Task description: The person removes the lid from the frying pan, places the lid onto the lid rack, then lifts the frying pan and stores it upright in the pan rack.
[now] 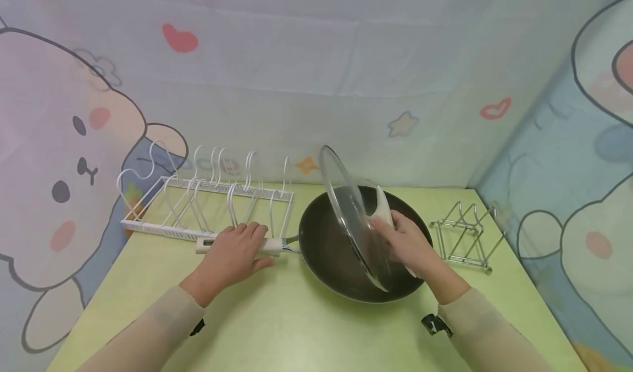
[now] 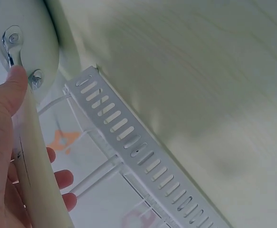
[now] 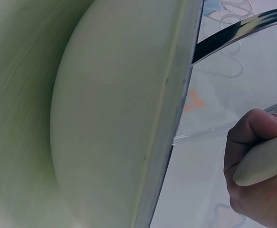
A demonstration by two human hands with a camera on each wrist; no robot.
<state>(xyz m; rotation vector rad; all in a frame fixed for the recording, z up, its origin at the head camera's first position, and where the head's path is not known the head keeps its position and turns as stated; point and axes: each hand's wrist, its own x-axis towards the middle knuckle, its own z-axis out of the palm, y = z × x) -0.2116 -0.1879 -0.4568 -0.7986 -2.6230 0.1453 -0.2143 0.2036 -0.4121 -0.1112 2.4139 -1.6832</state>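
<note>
A dark frying pan (image 1: 323, 251) with a pale outside sits on the table, its cream handle (image 1: 271, 245) pointing left. My left hand (image 1: 233, 257) lies over that handle; in the left wrist view its thumb (image 2: 15, 88) runs along the handle and its fingertips show on the other side. My right hand (image 1: 406, 241) grips the cream handle (image 1: 382, 206) of a glass lid (image 1: 353, 218). Steeply tilted, the lid stands over the pan with its metal rim facing left. In the right wrist view the fingers curl round the lid's handle (image 3: 262, 164).
Behind the left hand stands a white wire rack (image 1: 170, 230) with upright loops, close to the pan's handle. A small chrome wire rack (image 1: 465, 259) is to the right of the pan. A printed cloth (image 1: 296, 59) hangs at the table's back edge.
</note>
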